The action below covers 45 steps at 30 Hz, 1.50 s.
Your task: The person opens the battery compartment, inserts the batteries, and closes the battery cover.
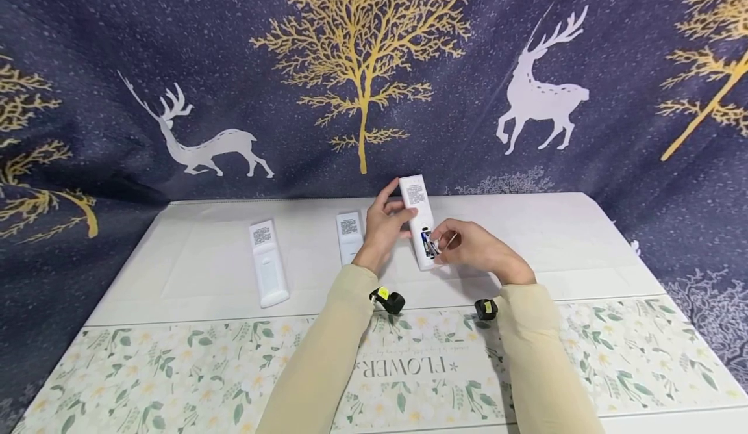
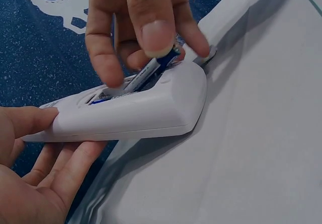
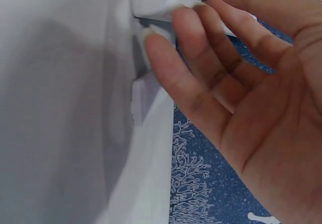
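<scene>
My left hand (image 1: 382,229) grips a white remote control (image 1: 417,216) by its sides, with the labelled back turned up. Its battery compartment is uncovered near the lower end. In the left wrist view a blue and silver battery (image 2: 146,76) slants up out of the compartment, and a second blue one lies lower inside. My right hand (image 1: 473,249) is over the opening, its thumb (image 2: 153,30) at the raised end of the battery with fingers around it. A small white flat piece (image 3: 146,100) is below the right fingers in the right wrist view.
Two more white remotes lie back up to the left: one (image 1: 270,271) farther off, the other (image 1: 349,229) partly hidden by the left arm. A floral mat strip (image 1: 193,369) runs along the near side. A dark cloth (image 1: 327,154) with deer and trees hangs behind the table.
</scene>
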Each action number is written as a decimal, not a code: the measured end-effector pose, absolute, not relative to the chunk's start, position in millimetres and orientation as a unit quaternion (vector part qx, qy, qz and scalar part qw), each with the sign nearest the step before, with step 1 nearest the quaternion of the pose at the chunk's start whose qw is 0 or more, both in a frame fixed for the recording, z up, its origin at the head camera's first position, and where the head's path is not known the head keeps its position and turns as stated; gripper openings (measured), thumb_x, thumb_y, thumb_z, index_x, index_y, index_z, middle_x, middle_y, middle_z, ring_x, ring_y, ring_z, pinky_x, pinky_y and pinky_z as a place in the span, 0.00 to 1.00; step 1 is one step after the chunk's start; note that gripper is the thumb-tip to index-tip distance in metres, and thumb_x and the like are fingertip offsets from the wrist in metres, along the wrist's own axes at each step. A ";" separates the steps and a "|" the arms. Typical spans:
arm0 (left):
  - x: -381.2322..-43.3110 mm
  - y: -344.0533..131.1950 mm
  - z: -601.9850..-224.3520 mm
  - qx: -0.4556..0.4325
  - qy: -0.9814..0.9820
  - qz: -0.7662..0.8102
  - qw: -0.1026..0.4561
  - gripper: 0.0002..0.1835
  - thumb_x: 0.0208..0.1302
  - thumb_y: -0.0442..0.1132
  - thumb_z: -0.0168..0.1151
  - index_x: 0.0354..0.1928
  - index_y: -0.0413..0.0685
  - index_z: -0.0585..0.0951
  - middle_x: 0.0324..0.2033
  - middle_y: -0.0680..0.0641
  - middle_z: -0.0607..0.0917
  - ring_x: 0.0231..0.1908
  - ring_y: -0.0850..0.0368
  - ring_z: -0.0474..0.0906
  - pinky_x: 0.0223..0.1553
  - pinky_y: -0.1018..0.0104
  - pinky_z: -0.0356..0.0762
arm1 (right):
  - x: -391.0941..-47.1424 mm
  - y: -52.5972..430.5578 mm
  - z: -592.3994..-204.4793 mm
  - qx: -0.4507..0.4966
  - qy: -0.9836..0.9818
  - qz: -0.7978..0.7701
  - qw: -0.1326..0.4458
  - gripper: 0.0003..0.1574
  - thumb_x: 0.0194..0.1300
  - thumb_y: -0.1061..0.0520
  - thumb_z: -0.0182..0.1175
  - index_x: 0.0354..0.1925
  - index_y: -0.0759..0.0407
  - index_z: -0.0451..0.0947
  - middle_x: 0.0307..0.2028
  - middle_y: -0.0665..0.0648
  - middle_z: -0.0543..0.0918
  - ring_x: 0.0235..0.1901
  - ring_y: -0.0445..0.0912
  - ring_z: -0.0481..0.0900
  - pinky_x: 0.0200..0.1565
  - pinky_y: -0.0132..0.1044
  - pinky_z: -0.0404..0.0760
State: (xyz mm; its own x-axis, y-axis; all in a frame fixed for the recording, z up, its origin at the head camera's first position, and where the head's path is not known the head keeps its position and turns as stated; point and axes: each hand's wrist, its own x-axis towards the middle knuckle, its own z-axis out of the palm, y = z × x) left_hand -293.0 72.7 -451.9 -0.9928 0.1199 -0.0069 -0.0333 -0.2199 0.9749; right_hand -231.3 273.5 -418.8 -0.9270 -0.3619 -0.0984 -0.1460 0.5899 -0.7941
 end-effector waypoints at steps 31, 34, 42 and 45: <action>-293.7 73.5 -452.6 0.033 0.617 0.783 0.063 0.42 0.67 0.25 0.70 0.78 0.65 0.72 0.50 0.43 0.85 0.48 0.44 0.86 0.41 0.52 0.92 | -234.4 268.5 -423.9 -0.112 0.892 -0.422 0.119 0.58 0.64 0.61 0.76 0.81 0.70 0.54 0.53 0.69 0.82 0.43 0.57 0.86 0.48 0.49 0.87; -293.1 73.5 -452.0 0.034 0.616 0.784 0.065 0.42 0.67 0.25 0.70 0.78 0.65 0.72 0.50 0.43 0.85 0.48 0.45 0.86 0.41 0.52 0.92 | -234.4 267.1 -425.0 -0.104 0.885 -0.435 0.128 0.54 0.68 0.62 0.73 0.80 0.70 0.55 0.52 0.70 0.82 0.37 0.54 0.85 0.42 0.47 0.88; -292.5 73.5 -451.4 0.032 0.617 0.784 0.067 0.42 0.67 0.25 0.70 0.78 0.66 0.72 0.50 0.43 0.85 0.47 0.46 0.86 0.41 0.52 0.92 | -233.8 270.2 -424.1 -0.125 0.886 -0.424 0.142 0.59 0.61 0.61 0.77 0.80 0.69 0.55 0.53 0.68 0.82 0.49 0.58 0.85 0.55 0.53 0.86; -292.6 73.4 -451.3 0.035 0.617 0.783 0.067 0.42 0.68 0.25 0.70 0.78 0.66 0.72 0.50 0.43 0.85 0.47 0.46 0.86 0.41 0.52 0.92 | -234.2 272.0 -424.6 -0.130 0.885 -0.423 0.146 0.61 0.60 0.63 0.77 0.81 0.69 0.53 0.53 0.67 0.82 0.54 0.61 0.84 0.59 0.54 0.84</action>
